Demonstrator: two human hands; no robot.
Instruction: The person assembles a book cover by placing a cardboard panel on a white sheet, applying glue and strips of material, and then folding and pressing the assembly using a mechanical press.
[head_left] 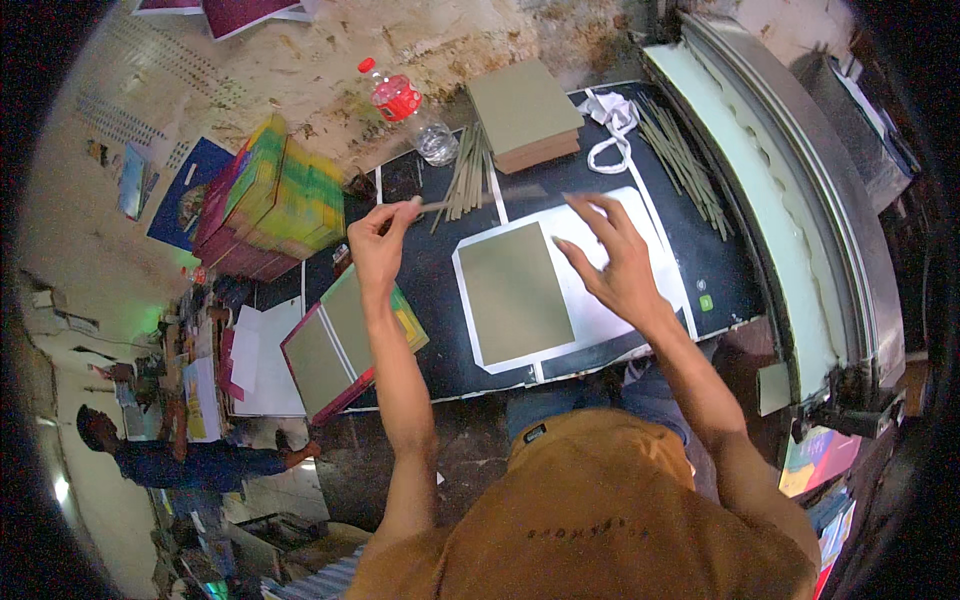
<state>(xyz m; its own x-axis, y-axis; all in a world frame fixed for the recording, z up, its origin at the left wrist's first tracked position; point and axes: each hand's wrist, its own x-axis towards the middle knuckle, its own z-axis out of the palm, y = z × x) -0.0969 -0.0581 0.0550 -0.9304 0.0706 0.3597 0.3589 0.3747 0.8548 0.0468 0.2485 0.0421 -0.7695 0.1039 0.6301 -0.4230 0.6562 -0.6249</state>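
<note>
My left hand [380,240] pinches one end of a thin grey-brown board strip [460,204], smeared by motion, that points to the right above the table. My right hand [618,258] has its thumb and fingers apart, hovering over a white cover sheet [618,290], just right of the strip's far end. On the sheet's left half lies a flat grey board [515,295], with a white margin around its outer sides. Below my left wrist rests another cover [340,335] bearing two grey boards, with a narrow strip between white gaps.
Behind are a clear bottle [437,143] with a red cap, loose strips [462,180], a stack of grey boards [528,105], a white cloth [612,115] and more strips [685,165]. A tall cover pile [270,200] stands left. A large machine [790,200] borders the right. Another person [190,462] is far left.
</note>
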